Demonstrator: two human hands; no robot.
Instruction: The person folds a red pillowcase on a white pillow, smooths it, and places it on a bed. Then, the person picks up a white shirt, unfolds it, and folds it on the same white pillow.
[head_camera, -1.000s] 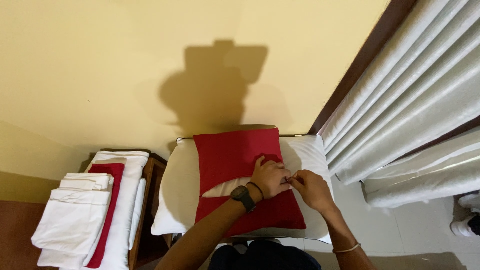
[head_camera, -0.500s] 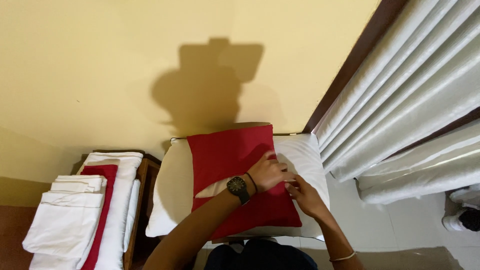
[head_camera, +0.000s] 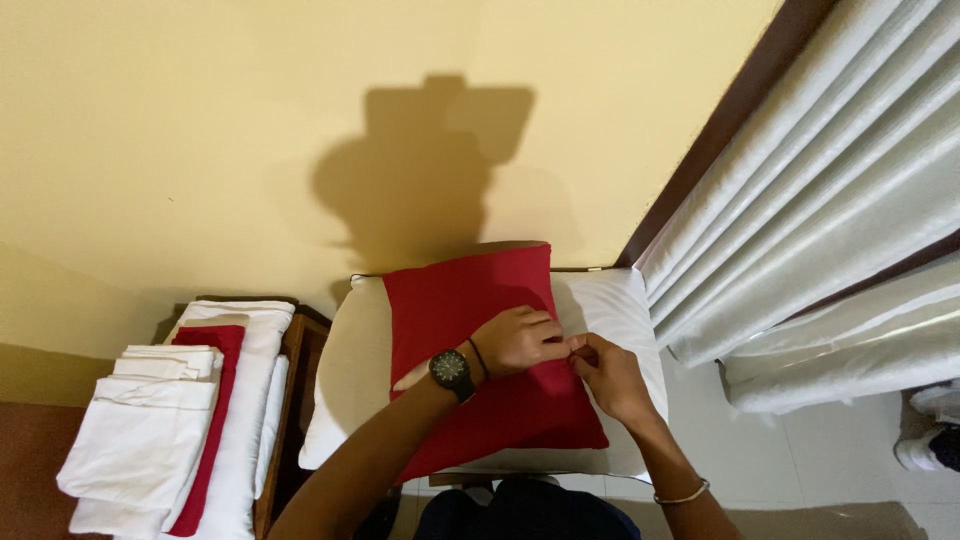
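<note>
Head view, left to right: a stack of folded white linens (head_camera: 140, 440) with a folded red cloth (head_camera: 215, 400) laid between them sits on a dark wooden side table (head_camera: 290, 400), just beside a chair. No labels or signs show anywhere. On the chair lies a plump white pillow (head_camera: 340, 390), soft and smooth, and on top of it a red cushion cover (head_camera: 460, 300) of matte woven fabric, square-cornered, with a strip of white filling showing at its lower left edge. The left hand (head_camera: 515, 342), a dark round watch (head_camera: 452, 370) and thin band on its wrist, rests on the red cover with fingers pinched together on the fabric at its right edge. The right hand (head_camera: 608, 375), a thin metal bangle (head_camera: 682, 495) on its wrist, meets it there, fingertips pinched on the same edge, touching the left hand. Behind stands a plain yellow wall (head_camera: 200, 130) bearing a dark shadow. Farther right, a dark wooden frame (head_camera: 720, 120) and heavy pleated white curtains (head_camera: 830, 200) hang down to a pale tiled floor (head_camera: 820, 460).
</note>
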